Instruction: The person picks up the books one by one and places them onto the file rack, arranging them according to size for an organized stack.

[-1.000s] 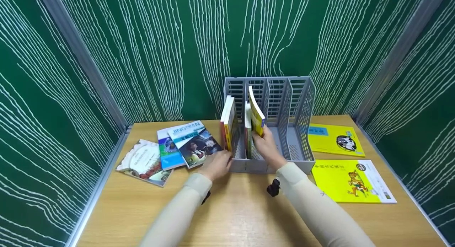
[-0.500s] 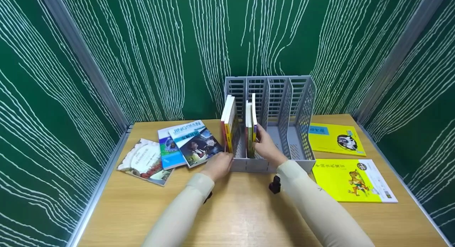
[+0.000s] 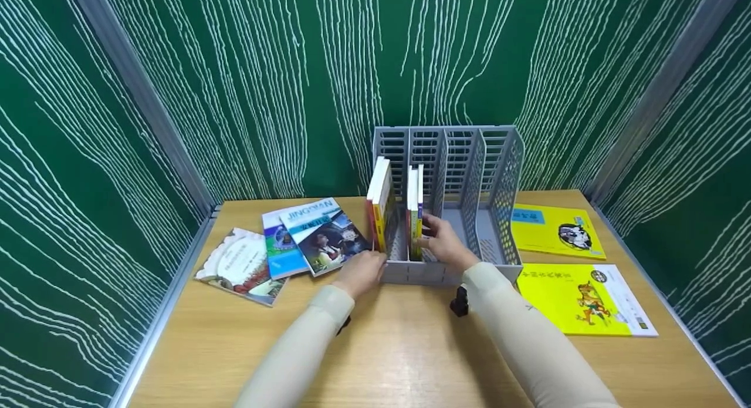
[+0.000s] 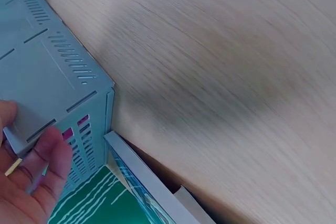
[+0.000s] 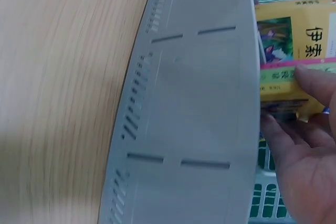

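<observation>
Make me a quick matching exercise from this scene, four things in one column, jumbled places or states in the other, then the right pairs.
1. Left hand
2. Right hand
3. Purple-and-blue book
4. Gray organizer

A. divided into four compartments
B. touching upright books in the second compartment from the left
C. gripping a front corner
D. partly under another book

Pairs: 1-C, 2-B, 3-D, 4-A

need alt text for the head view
A person's right hand touches upright books in a gray rack, second compartment from the left; the left hand holds the rack's front left corner. Other books stand in the leftmost compartment. On the wooden table, three books lie left of the rack, two yellow books right.
</observation>
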Demonstrator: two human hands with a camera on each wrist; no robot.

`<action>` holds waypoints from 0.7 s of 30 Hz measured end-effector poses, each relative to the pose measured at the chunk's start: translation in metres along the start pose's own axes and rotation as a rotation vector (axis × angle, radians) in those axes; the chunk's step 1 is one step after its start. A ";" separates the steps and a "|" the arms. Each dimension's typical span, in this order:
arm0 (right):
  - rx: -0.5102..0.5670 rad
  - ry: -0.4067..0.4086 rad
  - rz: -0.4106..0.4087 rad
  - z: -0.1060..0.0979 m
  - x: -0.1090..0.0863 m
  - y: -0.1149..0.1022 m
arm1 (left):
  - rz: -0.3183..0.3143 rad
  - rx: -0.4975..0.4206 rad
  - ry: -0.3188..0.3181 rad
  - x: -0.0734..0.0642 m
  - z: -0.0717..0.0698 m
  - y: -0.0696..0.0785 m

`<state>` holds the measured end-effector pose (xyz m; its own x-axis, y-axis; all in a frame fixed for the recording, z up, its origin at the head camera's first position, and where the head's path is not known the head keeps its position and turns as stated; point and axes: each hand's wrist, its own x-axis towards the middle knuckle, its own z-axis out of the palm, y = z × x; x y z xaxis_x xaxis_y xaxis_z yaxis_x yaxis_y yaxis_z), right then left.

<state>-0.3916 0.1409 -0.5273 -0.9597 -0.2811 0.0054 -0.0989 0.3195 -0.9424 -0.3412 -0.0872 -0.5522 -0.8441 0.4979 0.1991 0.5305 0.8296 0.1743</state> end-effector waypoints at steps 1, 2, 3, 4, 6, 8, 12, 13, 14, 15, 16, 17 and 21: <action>-0.020 -0.001 0.008 -0.001 0.000 0.002 | 0.005 0.004 0.002 0.000 0.000 0.000; -0.040 -0.003 0.013 -0.002 0.000 0.003 | 0.013 0.007 0.007 -0.001 0.000 -0.001; -0.054 -0.006 0.024 -0.002 0.001 0.005 | 0.022 0.007 0.007 -0.001 0.000 -0.002; -0.062 -0.009 0.037 -0.003 0.001 0.006 | 0.033 0.009 0.007 -0.002 -0.001 -0.004; -0.066 -0.011 0.062 -0.003 0.002 0.008 | 0.058 0.005 0.004 -0.003 -0.002 -0.007; -0.071 -0.008 0.068 -0.002 0.002 0.010 | 0.080 0.003 0.006 -0.006 -0.004 -0.010; -0.134 0.019 0.032 0.000 0.002 0.008 | 0.116 0.029 0.091 -0.012 -0.009 -0.019; -0.167 0.029 0.023 0.000 0.003 0.008 | 0.112 0.033 0.125 -0.013 -0.010 -0.023; -0.205 0.040 0.018 0.000 0.003 0.007 | 0.098 0.030 0.159 -0.014 -0.012 -0.026; -0.244 0.051 0.016 0.001 0.002 0.005 | 0.080 0.035 0.196 -0.016 -0.013 -0.030; -0.285 0.062 0.014 0.001 0.002 0.004 | 0.044 0.032 0.225 -0.017 -0.015 -0.033; -0.316 0.067 0.016 0.001 0.002 0.003 | -0.008 0.013 0.244 -0.018 -0.017 -0.037; -0.393 0.077 -0.009 0.001 -0.001 -0.001 | -0.300 -0.062 0.276 -0.023 -0.025 -0.053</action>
<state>-0.3903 0.1402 -0.5264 -0.9738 -0.2212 0.0524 -0.1861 0.6437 -0.7423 -0.3483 -0.1486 -0.5421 -0.9138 0.1433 0.3801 0.2753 0.9065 0.3200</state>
